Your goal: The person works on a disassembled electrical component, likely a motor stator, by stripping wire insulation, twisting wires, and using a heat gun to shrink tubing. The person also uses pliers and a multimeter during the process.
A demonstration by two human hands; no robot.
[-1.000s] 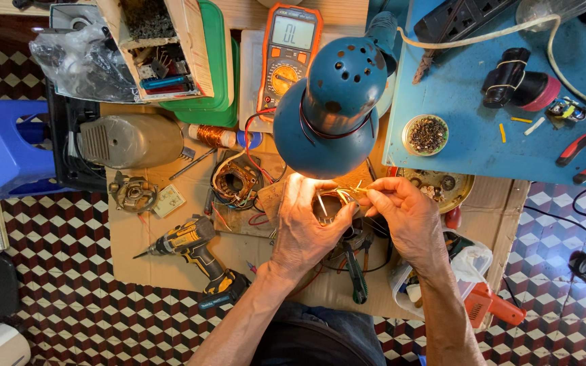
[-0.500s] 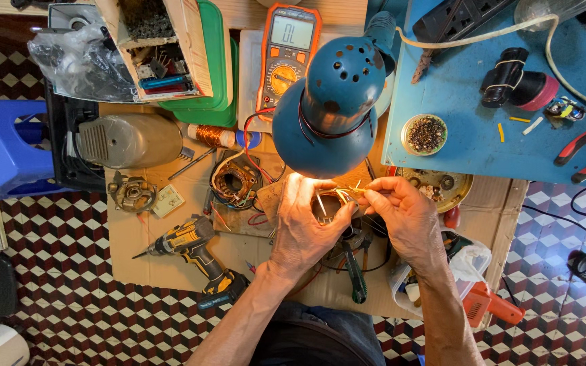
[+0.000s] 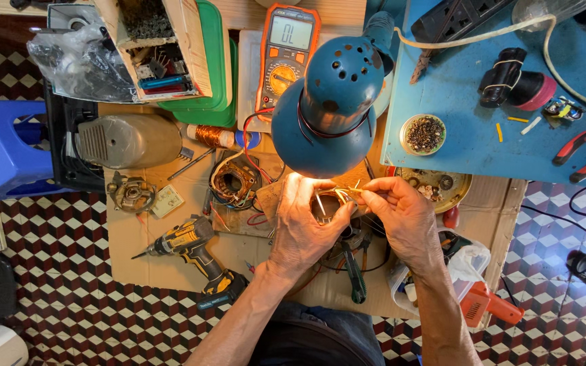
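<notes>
the fingers of the right hand pinch thin yellowish wire leads at their tips, and the fingers of the left hand curl around a small dark winding, steadying it. both hold the piece right under the blue desk lamp, apparently so its light falls on the fine wires. the wrists angle inward, forearms rising from the lower edge and converging above the cardboard-covered counter. a coiled stator lies just left, a yellow cordless drill farther left, an orange multimeter beyond the lamp.
</notes>
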